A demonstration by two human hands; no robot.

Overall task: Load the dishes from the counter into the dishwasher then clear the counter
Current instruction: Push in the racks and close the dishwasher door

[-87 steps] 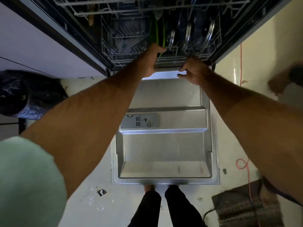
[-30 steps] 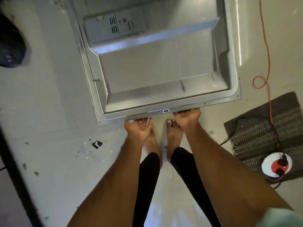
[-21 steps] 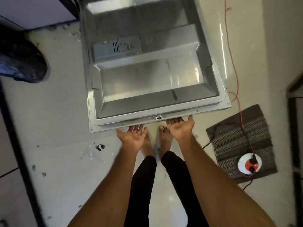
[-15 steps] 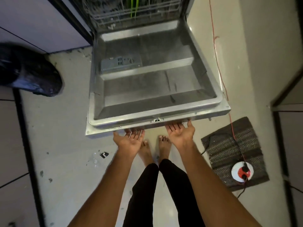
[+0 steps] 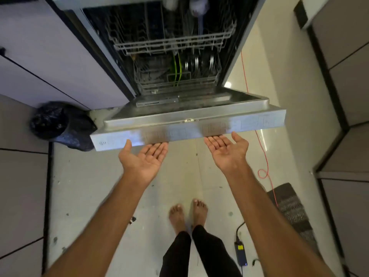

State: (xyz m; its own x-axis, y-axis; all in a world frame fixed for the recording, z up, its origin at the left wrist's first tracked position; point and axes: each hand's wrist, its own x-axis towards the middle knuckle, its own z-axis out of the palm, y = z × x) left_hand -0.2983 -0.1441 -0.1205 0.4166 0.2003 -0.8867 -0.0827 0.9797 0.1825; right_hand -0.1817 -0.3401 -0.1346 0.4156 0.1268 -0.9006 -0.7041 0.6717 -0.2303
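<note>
Pale floor tiles [image 5: 183,172] lie under us; the stainless-steel dishwasher door [image 5: 189,127] sits half raised, our left hand [image 5: 142,158] and right hand [image 5: 226,151] palm-up beneath its front edge, fingers straight, gripping nothing. Round plates [image 5: 199,63] stand in the grey wire lower rack [image 5: 175,84], so we judge loading done; closing the door and clearing the unseen counter are left.

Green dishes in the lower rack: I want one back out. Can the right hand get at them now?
Probably not directly: the right hand sits palm-up under the half-raised dishwasher door, which stands between it and the green dishes.
</note>
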